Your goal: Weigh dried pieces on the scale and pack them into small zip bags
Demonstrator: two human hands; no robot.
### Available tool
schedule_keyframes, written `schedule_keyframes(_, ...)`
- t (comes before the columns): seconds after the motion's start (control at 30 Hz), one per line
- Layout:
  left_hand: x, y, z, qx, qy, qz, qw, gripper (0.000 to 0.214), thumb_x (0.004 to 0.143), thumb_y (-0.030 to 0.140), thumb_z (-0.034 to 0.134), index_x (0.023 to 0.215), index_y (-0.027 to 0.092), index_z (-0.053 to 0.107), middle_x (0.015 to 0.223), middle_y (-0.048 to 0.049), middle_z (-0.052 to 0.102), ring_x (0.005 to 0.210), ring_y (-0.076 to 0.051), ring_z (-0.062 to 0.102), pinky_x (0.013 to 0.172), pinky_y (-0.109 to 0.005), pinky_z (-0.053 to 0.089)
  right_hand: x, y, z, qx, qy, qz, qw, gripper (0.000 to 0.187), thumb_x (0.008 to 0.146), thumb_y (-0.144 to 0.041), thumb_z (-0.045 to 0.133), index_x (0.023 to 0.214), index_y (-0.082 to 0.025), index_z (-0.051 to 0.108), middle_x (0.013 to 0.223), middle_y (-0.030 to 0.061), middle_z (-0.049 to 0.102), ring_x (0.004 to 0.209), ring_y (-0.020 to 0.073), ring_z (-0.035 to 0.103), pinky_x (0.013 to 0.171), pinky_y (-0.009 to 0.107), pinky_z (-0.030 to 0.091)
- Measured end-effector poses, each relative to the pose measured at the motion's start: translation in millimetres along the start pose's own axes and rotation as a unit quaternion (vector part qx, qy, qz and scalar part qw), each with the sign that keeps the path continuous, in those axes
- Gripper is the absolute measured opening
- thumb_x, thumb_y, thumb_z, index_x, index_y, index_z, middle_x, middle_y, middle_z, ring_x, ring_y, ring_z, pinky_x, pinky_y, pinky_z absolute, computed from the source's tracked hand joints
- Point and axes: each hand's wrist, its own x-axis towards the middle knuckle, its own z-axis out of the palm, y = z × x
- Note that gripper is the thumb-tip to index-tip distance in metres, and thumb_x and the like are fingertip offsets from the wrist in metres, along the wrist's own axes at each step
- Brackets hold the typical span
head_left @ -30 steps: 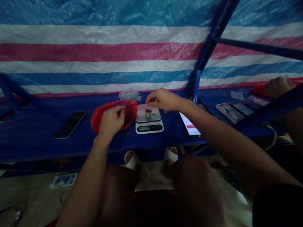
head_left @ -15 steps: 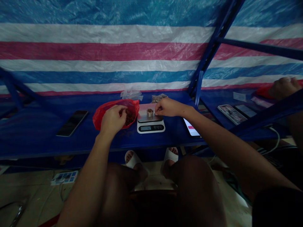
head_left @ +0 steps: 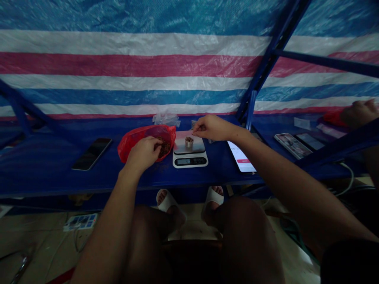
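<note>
Our right hand (head_left: 211, 128) has lifted beside the cup (head_left: 189, 144); our left hand (head_left: 144, 152) reaches into the red bag (head_left: 126, 141). Both curl narrow, holdings unclear; we best avoid nudging the scale (head_left: 190, 162).

So the crinkly red plastic bag (head_left: 127, 142) lay wide open, with a pile of small reddish-brown bits (head_left: 166, 148) bunched toward its right side, way too tiny for me to tell what they were. Right next to it on the right, a flat white rectangular digital scale (head_left: 191, 162) with a shiny silver metal plate (head_left: 179, 145) sat level, its display lit along the near edge but the digits too blurry to read. A little pale round cup (head_left: 189, 144) stood upright around the middle of that plate, brown bits heaped up at its rim.
</note>
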Motion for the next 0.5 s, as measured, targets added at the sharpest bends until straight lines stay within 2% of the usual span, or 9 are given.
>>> schedule_keyframes(0.2, 3.7, -4.3, 6.4, 0.014, -0.071, 0.019, 0.997, 0.025, 0.103, 0.029, 0.068, 0.119, 0.024, 0.087, 0.132, -0.0081, 0.084, 0.127, -0.033, 0.074, 0.111, -0.042, 0.058, 3.7, -20.8, 0.9, -0.056, 0.016, 0.005, 0.998, 0.025, 0.095, -0.022, 0.063, 0.098, -0.015, 0.087, 0.093, 0.0080, 0.084, 0.078, 0.0175, 0.068, 0.076, 0.031, 0.043)
schedule_keyframes(0.37, 4.6, -1.8, 4.2, 0.031, -0.074, 0.007, 0.997, 0.024, 0.103, 0.027, 0.067, 0.116, 0.026, 0.088, 0.128, -0.0089, 0.085, 0.124, -0.035, 0.076, 0.102, -0.043, 0.061, -3.0, -38.7, -0.7, 0.055, 0.062, -0.021, 0.996, 0.027, 0.099, -0.026, 0.061, 0.095, -0.013, 0.084, 0.087, 0.0047, 0.080, 0.074, 0.0159, 0.063, 0.077, 0.031, 0.044)
schedule_keyframes(0.5, 2.1, -6.2, 1.6, 0.010, -0.047, -0.002, 0.999, 0.029, 0.103, 0.024, 0.064, 0.120, 0.025, 0.086, 0.130, -0.0096, 0.084, 0.123, -0.034, 0.077, 0.104, -0.043, 0.061, -0.2, -57.7, 17.1, 0.100, 0.092, -0.030, 0.990, 0.025, 0.100, -0.022, 0.061, 0.092, -0.012, 0.083, 0.084, 0.0043, 0.080, 0.076, 0.0162, 0.065, 0.077, 0.030, 0.045)
